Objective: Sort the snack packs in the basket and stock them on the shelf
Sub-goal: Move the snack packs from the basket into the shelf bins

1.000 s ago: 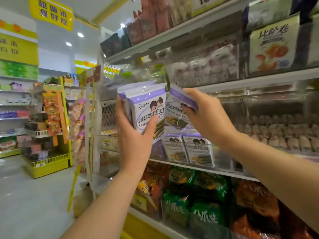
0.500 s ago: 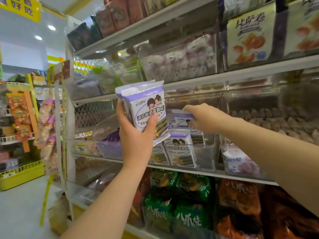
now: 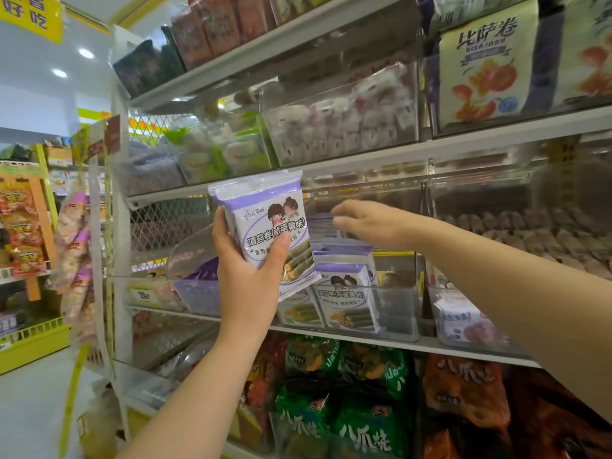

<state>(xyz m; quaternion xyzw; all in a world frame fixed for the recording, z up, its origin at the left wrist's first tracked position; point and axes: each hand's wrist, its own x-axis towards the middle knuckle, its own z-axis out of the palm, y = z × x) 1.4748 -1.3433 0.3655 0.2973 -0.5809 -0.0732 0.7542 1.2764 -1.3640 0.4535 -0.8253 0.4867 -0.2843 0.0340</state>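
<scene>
My left hand (image 3: 245, 276) grips a small stack of purple-and-white seaweed roll packs (image 3: 268, 223), held upright in front of the middle shelf. My right hand (image 3: 367, 223) reaches into the clear bin (image 3: 397, 313) on that shelf, fingers loosely extended over the packs at the back; it holds nothing that I can see. Matching purple packs (image 3: 344, 293) stand in rows inside the bin, just right of the stack in my left hand. The basket is out of view.
Clear bins of wrapped sweets (image 3: 341, 120) sit on the shelf above. Green and orange snack bags (image 3: 361, 425) fill the shelf below. A neighbouring bin (image 3: 463, 323) stands to the right. A yellow rack (image 3: 26, 246) and the aisle floor lie to the left.
My right hand has put its purple pack into the bin and now hovers over the rows with fingers relaxed. The left hand still holds its stack; the camera has turned towards the shelf.
</scene>
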